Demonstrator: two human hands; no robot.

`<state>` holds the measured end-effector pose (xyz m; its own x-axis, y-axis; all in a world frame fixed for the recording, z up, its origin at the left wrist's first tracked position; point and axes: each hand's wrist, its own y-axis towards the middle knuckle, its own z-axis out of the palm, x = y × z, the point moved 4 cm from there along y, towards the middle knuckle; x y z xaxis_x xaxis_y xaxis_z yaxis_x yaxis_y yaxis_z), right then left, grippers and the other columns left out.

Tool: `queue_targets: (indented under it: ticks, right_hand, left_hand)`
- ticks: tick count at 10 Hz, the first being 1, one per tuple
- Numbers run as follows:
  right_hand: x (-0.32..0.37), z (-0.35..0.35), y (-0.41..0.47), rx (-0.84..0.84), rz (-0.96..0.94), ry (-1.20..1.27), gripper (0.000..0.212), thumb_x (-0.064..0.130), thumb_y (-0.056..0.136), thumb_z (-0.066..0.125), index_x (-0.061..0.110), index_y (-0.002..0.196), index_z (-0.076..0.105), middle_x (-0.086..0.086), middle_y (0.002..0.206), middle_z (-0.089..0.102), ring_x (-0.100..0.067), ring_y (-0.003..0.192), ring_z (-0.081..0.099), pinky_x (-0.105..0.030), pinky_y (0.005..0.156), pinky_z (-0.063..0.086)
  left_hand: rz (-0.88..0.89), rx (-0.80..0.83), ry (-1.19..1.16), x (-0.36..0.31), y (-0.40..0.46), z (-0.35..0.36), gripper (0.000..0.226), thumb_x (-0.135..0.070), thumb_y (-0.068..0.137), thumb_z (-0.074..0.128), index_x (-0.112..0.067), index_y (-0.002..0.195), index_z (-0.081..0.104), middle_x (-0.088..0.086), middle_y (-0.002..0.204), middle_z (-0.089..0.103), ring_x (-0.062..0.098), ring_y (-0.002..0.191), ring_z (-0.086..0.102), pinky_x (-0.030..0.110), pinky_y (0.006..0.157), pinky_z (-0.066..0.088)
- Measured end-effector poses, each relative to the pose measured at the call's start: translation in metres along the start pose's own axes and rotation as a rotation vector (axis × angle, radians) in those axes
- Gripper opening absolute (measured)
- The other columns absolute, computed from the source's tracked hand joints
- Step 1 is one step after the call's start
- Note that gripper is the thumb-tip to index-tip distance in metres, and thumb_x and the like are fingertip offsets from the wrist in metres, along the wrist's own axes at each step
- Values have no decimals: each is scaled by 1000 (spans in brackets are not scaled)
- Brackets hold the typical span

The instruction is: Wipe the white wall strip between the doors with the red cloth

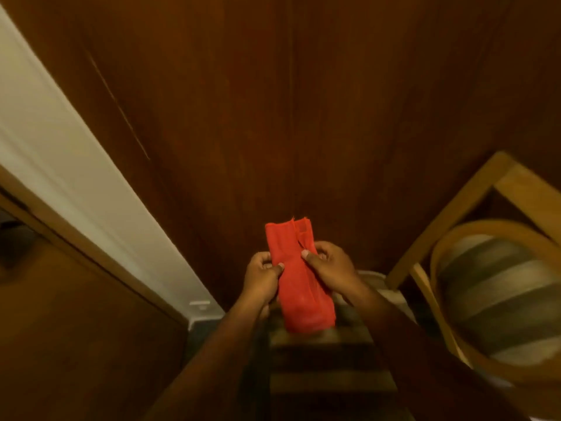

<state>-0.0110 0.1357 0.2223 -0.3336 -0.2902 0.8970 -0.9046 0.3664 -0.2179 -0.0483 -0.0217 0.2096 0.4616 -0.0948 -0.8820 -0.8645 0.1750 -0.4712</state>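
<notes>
Dark brown wooden door (273, 101) fills the background beyond the hands. Both hands meet in front of it and hold the red cloth (299, 278), folded into a long narrow bundle, between them. On the bundle's left edge, the left hand (261, 276) pinches it with thumb and fingers; the right hand (331, 268) grips the right edge, thumb pressed on the top face. Well off to the left of the hands, the white wall strip (60, 153) runs diagonally, apart from the cloth. Right of the hands stands a wooden chair (485, 268) with a striped cushion. Motion blur softens the floor below.
</notes>
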Motion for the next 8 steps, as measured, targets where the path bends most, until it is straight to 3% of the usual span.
queue_targets:
  ticks: [1,2,3,4,6,7,8]
  right_hand:
    - [-93,12,3,49,109,-90,14,26,94,59,19,86,69,3,85,67,-15,78,61,-31,70,42]
    - [-171,25,7,54,233,-127,21,21,97,55,4,101,68,-7,96,64,-21,91,59,-28,74,39]
    - [-242,37,15,41,343,-157,26,25,98,52,6,109,66,-13,107,68,-28,101,63,-37,86,47]
    - [-299,49,24,6,418,-190,25,23,98,52,6,107,67,-15,107,69,-30,102,63,-34,86,44]
    - [-333,63,22,-24,485,-266,20,16,95,56,2,96,71,-18,103,71,-31,101,64,-26,74,34]
    - [-323,56,20,-31,512,-262,21,20,95,57,5,98,71,-15,102,72,-30,101,64,-29,79,41]
    - [-303,49,21,0,491,-229,23,30,98,52,13,96,68,-5,93,70,-27,98,65,-25,72,45]
  left_hand:
    - [-147,21,54,83,19,19,17,-10,94,53,-18,106,60,10,97,70,20,76,67,29,53,53]
    - [-282,45,53,156,39,36,19,-12,94,51,-23,103,65,9,102,72,24,87,72,36,62,60]
    - [-390,77,-1,222,64,55,23,-14,94,51,-22,112,63,14,113,70,32,98,70,57,78,59]
    - [-435,90,33,276,90,63,25,-16,95,51,-27,116,58,10,115,67,33,102,68,63,81,56]
    - [-269,258,401,297,109,59,36,-17,95,56,-17,131,55,8,129,63,26,116,62,51,98,53]
    - [-189,316,568,284,102,53,41,-18,94,59,-18,135,53,2,132,60,22,121,57,42,105,47]
    - [-214,350,459,264,94,44,31,-10,94,57,-38,107,62,-12,101,68,8,94,67,31,85,58]
